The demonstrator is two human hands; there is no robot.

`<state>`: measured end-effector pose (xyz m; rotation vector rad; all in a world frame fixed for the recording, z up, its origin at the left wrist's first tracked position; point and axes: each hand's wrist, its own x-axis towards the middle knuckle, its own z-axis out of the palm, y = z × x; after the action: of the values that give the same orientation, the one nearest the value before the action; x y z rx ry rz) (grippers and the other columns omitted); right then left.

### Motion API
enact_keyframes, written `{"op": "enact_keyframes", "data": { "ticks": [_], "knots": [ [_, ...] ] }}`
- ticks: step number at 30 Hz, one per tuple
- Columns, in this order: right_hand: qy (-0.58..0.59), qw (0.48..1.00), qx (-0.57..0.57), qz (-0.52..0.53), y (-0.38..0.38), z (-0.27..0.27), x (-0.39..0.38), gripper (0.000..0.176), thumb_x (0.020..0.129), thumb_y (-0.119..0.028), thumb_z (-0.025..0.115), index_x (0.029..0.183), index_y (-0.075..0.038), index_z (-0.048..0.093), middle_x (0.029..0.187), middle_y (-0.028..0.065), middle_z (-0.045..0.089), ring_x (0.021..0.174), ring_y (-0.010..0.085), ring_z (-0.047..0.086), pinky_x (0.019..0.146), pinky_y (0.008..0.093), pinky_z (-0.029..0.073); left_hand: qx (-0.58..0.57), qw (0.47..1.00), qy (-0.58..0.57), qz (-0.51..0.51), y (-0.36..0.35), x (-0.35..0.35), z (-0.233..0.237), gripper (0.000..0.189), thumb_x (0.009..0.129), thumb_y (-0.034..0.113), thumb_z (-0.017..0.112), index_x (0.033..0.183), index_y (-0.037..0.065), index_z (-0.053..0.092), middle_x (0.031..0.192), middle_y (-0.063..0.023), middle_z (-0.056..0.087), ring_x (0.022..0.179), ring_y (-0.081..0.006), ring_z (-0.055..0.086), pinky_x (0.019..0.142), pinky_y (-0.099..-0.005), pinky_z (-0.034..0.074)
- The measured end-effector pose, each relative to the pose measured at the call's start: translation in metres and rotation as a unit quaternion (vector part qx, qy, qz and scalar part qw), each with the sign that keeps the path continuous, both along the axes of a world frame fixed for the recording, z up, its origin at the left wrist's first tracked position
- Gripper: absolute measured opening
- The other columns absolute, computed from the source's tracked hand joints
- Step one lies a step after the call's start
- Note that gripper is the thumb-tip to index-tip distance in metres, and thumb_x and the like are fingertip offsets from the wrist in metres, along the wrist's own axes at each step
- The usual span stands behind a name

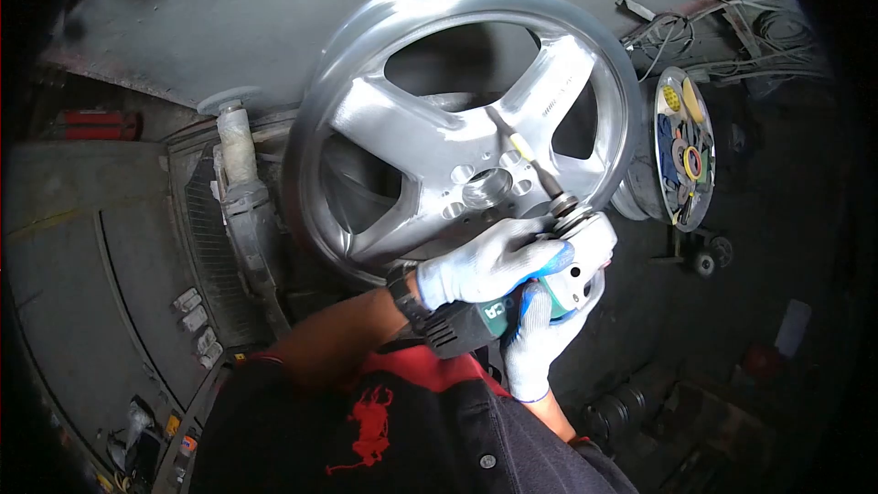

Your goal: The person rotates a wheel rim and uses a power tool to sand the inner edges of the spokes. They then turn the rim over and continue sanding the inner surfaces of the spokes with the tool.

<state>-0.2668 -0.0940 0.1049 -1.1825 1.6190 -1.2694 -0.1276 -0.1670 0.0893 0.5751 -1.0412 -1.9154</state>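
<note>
Left hand: in a white glove, it lies over the top of the grinder. Its fingers are curled tight around the head end, and a watch sits on the wrist behind them.
Right hand: also gloved, it comes up from below. Its fingers are wrapped close around the underside of the same grinder, just under the left fingers.
Grinder: green and black body, gripped by both hands, pointing up and away from the fingers.
Bit: a long thin shaft with a yellow band, reaching out past the fingertips and lying against the wheel face.
Wheel: silver with 5 spokes, standing tilted on edge just ahead of the fingers. The bit meets it at the foot of the upper right spoke, just beside the centre hole.
Post: pale, wrapped and upright, well left of the fingers, beside the wheel's rim.
Round tray: on edge to the right of the fingers, behind the wheel, filled with coloured discs.
Cables: a loose tangle far beyond the fingers, at the upper right.
</note>
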Motion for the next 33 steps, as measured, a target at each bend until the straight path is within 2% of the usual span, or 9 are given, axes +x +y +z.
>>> {"op": "enact_keyframes", "data": {
  "ticks": [4, 6, 16, 18, 26, 27, 30, 31, 33],
  "knots": [
    [0.129, 0.991, -0.023, -0.020, -0.004, 0.013, 0.009, 0.088, 0.083, -0.019, 0.076, 0.151, 0.005, 0.027, 0.145, 0.0197, 0.040, 0.135, 0.0272, 0.040, 0.113, 0.0395, 0.030, -0.070, 0.995, -0.066, -0.024, -0.005, 0.004, 0.002, 0.038, 0.099, 0.015, 0.055, 0.132, -0.004, 0.055, 0.131, -0.0219, 0.058, 0.117, -0.0333, 0.057, 0.101, -0.0408, 0.045],
    [0.108, 0.994, -0.004, 0.005, 0.000, 0.014, 0.011, 0.093, 0.080, -0.021, 0.079, 0.151, 0.005, 0.026, 0.147, 0.0209, 0.039, 0.136, 0.0277, 0.040, 0.114, 0.0400, 0.029, -0.028, 0.998, 0.048, 0.040, 0.002, -0.008, -0.022, 0.046, 0.098, 0.031, 0.058, 0.128, -0.004, 0.057, 0.111, -0.0102, 0.066, 0.104, -0.0149, 0.059, 0.095, -0.0321, 0.046],
    [-0.041, 0.998, 0.028, 0.029, 0.004, 0.006, 0.009, 0.100, 0.066, -0.005, 0.078, 0.150, 0.004, 0.024, 0.136, 0.0191, 0.044, 0.124, 0.0253, 0.050, 0.108, 0.0397, 0.040, 0.020, 0.997, 0.038, 0.070, 0.019, 0.005, -0.005, 0.033, 0.101, 0.020, 0.055, 0.124, -0.005, 0.058, 0.112, -0.0133, 0.068, 0.106, -0.0138, 0.060, 0.093, -0.0308, 0.047],
    [0.052, 0.998, -0.008, 0.037, 0.004, -0.001, 0.004, 0.092, 0.082, -0.021, 0.077, 0.153, 0.002, 0.023, 0.141, 0.0155, 0.047, 0.128, 0.0230, 0.048, 0.108, 0.0358, 0.038, 0.023, 0.997, 0.063, 0.032, 0.011, -0.003, -0.013, 0.047, 0.100, 0.025, 0.056, 0.135, -0.005, 0.052, 0.122, -0.0129, 0.063, 0.116, -0.0183, 0.056, 0.101, -0.0327, 0.043],
    [0.109, 0.994, -0.014, 0.020, -0.004, 0.008, 0.010, 0.092, 0.081, -0.017, 0.076, 0.152, 0.006, 0.022, 0.147, 0.0200, 0.038, 0.135, 0.0264, 0.040, 0.113, 0.0382, 0.032, -0.002, 0.998, 0.066, -0.013, -0.006, -0.005, -0.024, 0.044, 0.098, 0.029, 0.055, 0.127, -0.004, 0.057, 0.121, -0.0161, 0.062, 0.110, -0.0236, 0.059, 0.099, -0.0342, 0.044],
    [0.108, 0.994, -0.014, 0.019, -0.001, 0.009, 0.011, 0.092, 0.081, -0.017, 0.076, 0.152, 0.006, 0.022, 0.147, 0.0200, 0.038, 0.135, 0.0264, 0.040, 0.113, 0.0382, 0.032, -0.084, 0.993, 0.025, 0.084, 0.006, -0.004, -0.019, 0.044, 0.099, 0.031, 0.056, 0.125, -0.004, 0.059, 0.110, -0.0095, 0.066, 0.104, -0.0133, 0.057, 0.095, -0.0330, 0.045],
    [0.116, 0.993, 0.002, 0.030, 0.005, 0.009, 0.018, 0.093, 0.079, -0.016, 0.076, 0.153, 0.004, 0.022, 0.145, 0.0195, 0.041, 0.133, 0.0265, 0.042, 0.112, 0.0382, 0.034, -0.144, 0.980, -0.033, 0.130, 0.014, 0.002, -0.027, 0.043, 0.099, 0.030, 0.055, 0.126, -0.004, 0.058, 0.111, -0.0098, 0.066, 0.105, -0.0131, 0.057, 0.095, -0.0323, 0.045],
    [0.074, 0.997, 0.011, 0.035, 0.004, 0.010, 0.019, 0.096, 0.073, -0.010, 0.078, 0.151, 0.004, 0.023, 0.140, 0.0197, 0.043, 0.129, 0.0263, 0.046, 0.110, 0.0394, 0.037, -0.002, 0.998, 0.027, 0.056, 0.016, 0.007, -0.022, 0.039, 0.100, 0.026, 0.055, 0.125, -0.005, 0.058, 0.110, -0.0105, 0.066, 0.104, -0.0129, 0.058, 0.094, -0.0311, 0.046],
    [-0.006, 0.999, 0.027, 0.022, 0.003, 0.010, 0.023, 0.100, 0.066, -0.003, 0.078, 0.150, 0.003, 0.024, 0.135, 0.0194, 0.045, 0.124, 0.0259, 0.049, 0.108, 0.0405, 0.040, -0.010, 0.997, 0.006, 0.076, 0.020, 0.009, -0.009, 0.037, 0.100, 0.024, 0.056, 0.124, -0.005, 0.058, 0.110, -0.0106, 0.067, 0.103, -0.0124, 0.058, 0.093, -0.0305, 0.046]
  ]
}}
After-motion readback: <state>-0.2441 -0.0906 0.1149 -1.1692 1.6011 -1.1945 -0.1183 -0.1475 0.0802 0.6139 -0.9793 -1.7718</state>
